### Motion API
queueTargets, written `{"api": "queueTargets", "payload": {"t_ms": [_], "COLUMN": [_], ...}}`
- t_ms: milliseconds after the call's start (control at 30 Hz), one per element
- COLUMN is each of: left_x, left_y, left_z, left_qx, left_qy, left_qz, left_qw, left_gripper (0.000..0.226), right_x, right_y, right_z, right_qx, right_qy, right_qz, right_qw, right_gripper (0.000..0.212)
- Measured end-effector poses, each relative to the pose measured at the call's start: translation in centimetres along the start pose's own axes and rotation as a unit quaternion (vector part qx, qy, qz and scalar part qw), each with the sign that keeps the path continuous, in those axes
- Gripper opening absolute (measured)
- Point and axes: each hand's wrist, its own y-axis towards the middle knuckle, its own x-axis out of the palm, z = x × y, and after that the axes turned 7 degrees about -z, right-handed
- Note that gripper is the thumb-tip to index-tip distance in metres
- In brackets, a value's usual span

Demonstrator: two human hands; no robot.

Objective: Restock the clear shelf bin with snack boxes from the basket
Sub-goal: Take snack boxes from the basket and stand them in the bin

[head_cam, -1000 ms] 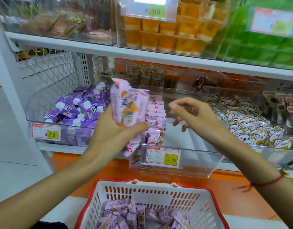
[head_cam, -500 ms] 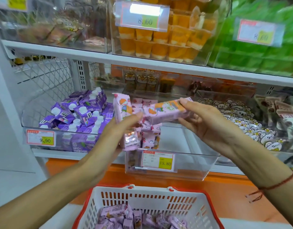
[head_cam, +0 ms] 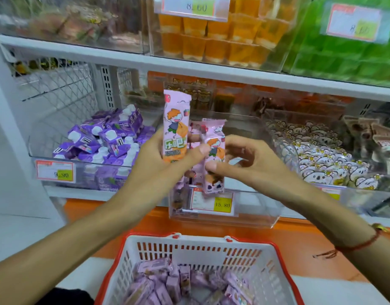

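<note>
Head view: right hand [head_cam: 244, 164] has swung its snack box [head_cam: 212, 159] upright, still pinching it; left hand [head_cam: 158, 159] grips another box [head_cam: 175, 128]; clear bin [head_cam: 255, 208] awaits both.

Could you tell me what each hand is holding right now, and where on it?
The left hand grips upright pink snack boxes around their lower half. The right hand pinches one box at mid-height.

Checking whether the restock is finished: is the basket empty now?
No, the basket on the floor in front of the shelf holds many pink-purple snack boxes.
</note>
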Motion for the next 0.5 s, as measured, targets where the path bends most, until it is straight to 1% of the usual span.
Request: {"api": "queueTargets", "payload": {"t_ms": [33, 67, 100, 133, 167, 233, 300, 333, 400, 500], "left_x": [-0.3, -0.7, -1.2, -1.4, -1.7, -2.2, -3.0, -3.5, -4.0, -4.0], "left_y": [0.4, 1.0, 1.5, 2.1, 2.5, 3.0, 3.1, 3.2, 2.9, 2.3], "left_z": [-0.1, -0.4, -0.5, -0.5, -0.5, -0.7, -0.8, -0.8, -0.3, 0.3], "left_qx": [-0.026, -0.067, -0.114, -0.154, -0.174, -0.183, -0.173, -0.166, -0.15, -0.101], "left_qy": [0.003, -0.014, -0.057, -0.109, -0.136, -0.1, -0.053, -0.034, 0.005, 0.063], "left_qz": [0.003, 0.006, 0.004, -0.001, -0.007, -0.007, 0.002, -0.008, -0.049, -0.122], "left_qw": [1.0, 0.998, 0.992, 0.982, 0.975, 0.978, 0.983, 0.986, 0.987, 0.985], "left_gripper": [0.026, 0.028, 0.033, 0.035, 0.037, 0.039, 0.042, 0.047, 0.051, 0.034], "right_x": [-0.4, -0.9, -1.6, -2.3, -2.9, -3.5, -3.5, -3.4, -3.3, -2.6], "right_y": [0.3, 0.6, 1.0, 1.3, 1.4, 1.5, 1.5, 1.5, 1.9, 3.2], "right_z": [0.4, 0.8, 1.4, 1.9, 2.5, 3.6, 4.4, 4.6, 5.0, 5.4], "right_qx": [-0.002, 0.01, 0.036, 0.068, 0.104, 0.164, 0.198, 0.209, 0.226, 0.239], "right_qy": [0.003, 0.014, 0.019, 0.01, -0.011, -0.037, -0.027, -0.024, -0.048, -0.133], "right_qz": [0.039, 0.087, 0.131, 0.16, 0.167, 0.121, 0.057, 0.037, 0.015, -0.006], "right_qw": [0.999, 0.996, 0.991, 0.985, 0.98, 0.978, 0.978, 0.977, 0.973, 0.962], "right_gripper": [0.014, 0.016, 0.021, 0.027, 0.034, 0.041, 0.037, 0.033, 0.031, 0.028]}}
